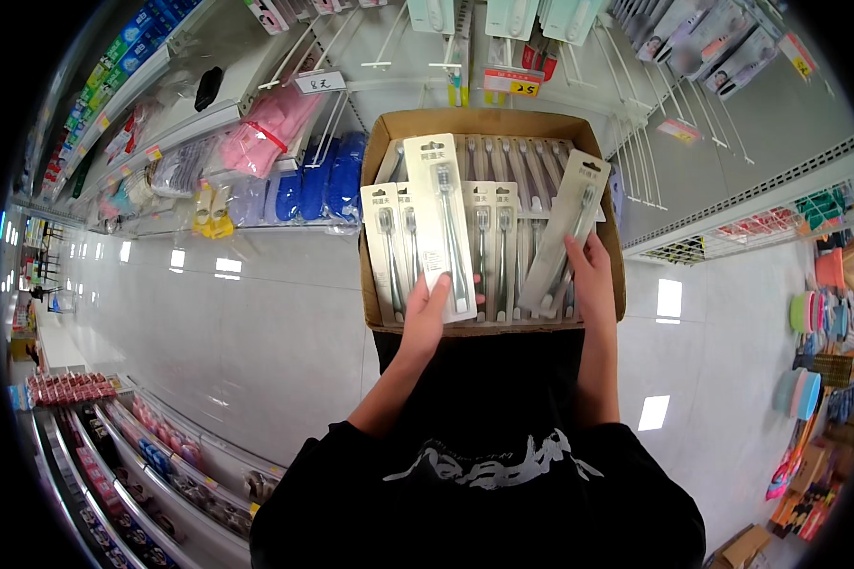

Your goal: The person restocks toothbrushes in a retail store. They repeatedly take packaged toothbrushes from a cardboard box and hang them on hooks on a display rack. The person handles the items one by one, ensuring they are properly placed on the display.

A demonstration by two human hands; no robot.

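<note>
A packaged toothbrush (438,227) stands nearly upright in my left hand (427,313), its pack bearing writing. My right hand (592,277) grips the lower right edge of another toothbrush pack (573,220), which leans to the right. Both packs are above an open cardboard box (480,122) in front of my body. Inside the box, several similar toothbrush packs (492,249) lie in rows, with the toothbrush heads towards the far side. The held packs and my hands hide some of them.
Pegboard hooks (391,43) project from the shelving beyond the box, some holding packs. Left of them, a shelf carries pink gloves (263,135) and blue packaged goods (320,181). A wire-fronted shelf (776,213) stands at right, with plastic basins (800,391) farther along. Tiled floor (256,313) lies at left.
</note>
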